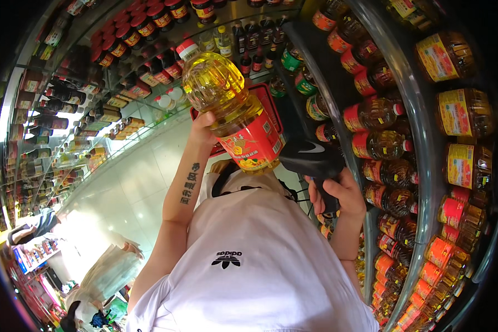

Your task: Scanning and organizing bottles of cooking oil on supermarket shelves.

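Note:
A large clear plastic bottle of yellow cooking oil (222, 79) is in my left hand (204, 128), gripped around its narrowed middle. It tilts, with its red-and-white cap (186, 49) toward the upper left. Its red label (249, 143) bears writing, a picture and a printed barcode. My right hand (341, 191) grips the handle of a black handheld barcode scanner (311, 157). The scanner's head is close beside the lower end of the bottle, near the barcode; whether they touch cannot be told. Partly hidden behind the bottle is a red plastic basket (274, 99).
Shelves of oil bottles (467, 112) rise along my right, edged by clear curved rails (415, 103). Glass shelves ahead and left hold sauce jars (143, 27) and dark bottles (52, 122). Pale floor tiles (145, 166) lie at left. A person in light clothing (108, 269) is at lower left.

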The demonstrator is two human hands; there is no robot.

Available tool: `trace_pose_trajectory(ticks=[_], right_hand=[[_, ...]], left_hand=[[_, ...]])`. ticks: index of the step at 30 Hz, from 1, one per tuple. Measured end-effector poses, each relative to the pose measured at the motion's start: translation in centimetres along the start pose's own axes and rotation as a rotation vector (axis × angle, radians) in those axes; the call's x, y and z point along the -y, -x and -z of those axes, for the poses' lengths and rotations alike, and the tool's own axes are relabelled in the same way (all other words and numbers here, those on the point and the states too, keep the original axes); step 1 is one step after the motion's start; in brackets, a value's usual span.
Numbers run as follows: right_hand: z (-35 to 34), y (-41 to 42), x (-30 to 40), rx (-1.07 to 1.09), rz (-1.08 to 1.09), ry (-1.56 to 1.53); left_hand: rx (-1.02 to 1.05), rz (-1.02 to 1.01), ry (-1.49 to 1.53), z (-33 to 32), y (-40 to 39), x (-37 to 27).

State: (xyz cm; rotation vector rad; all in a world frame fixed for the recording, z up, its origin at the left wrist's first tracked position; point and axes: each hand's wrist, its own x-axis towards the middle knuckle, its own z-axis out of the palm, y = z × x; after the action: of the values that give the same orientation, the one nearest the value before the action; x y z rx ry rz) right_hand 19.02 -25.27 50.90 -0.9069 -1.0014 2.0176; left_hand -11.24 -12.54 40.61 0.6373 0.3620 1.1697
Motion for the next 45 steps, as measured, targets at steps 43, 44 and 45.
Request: trace_pose_trajectory(ticks=[43,44,45], right_hand=[[-5.3,10.9,-13.0,-1.128,0.292,-0.367],[-5.3,10.8,-13.0,-1.139,0.295,-0.376],[-5.3,10.8,-12.9,-1.147,0.293,-0.394]], left_hand=[[0.978,-0.027,-1.027,-14.5,-27.8,16.5],[0.979,-0.040,-1.036,-14.2,-28.3,17.2],[0.988,-0.031,-1.032,-14.0,-28.5,17.7]])
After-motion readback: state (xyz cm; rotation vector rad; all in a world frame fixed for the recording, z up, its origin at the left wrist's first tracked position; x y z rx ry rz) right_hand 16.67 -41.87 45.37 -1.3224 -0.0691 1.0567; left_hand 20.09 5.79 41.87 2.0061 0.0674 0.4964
